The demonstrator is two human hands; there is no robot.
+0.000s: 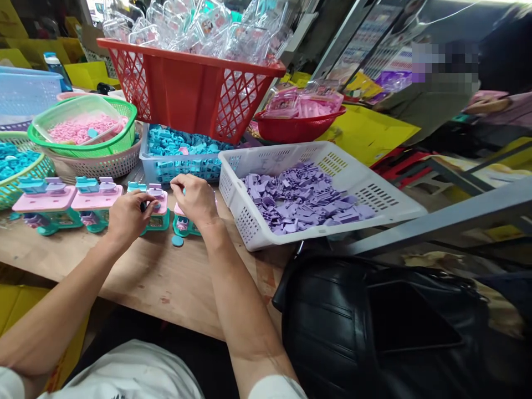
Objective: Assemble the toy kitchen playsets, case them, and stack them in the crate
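A row of small pink-and-teal toy units stands on the wooden table (158,277). My left hand (127,216) is closed around the third unit (160,213), pinching near its top. My right hand (195,198) is curled over the fourth unit (183,224), fingers pressed on its top. Two finished-looking units (45,206) (95,204) stand to the left. A loose teal disc (177,241) lies on the table in front of the fourth unit.
A white basket (374,194) of purple parts sits at right, a pale blue basket (149,160) of teal parts behind my hands. A red basket (199,94) of clear shells, a green basket (120,141) with pink parts and a black bag (374,327) are nearby.
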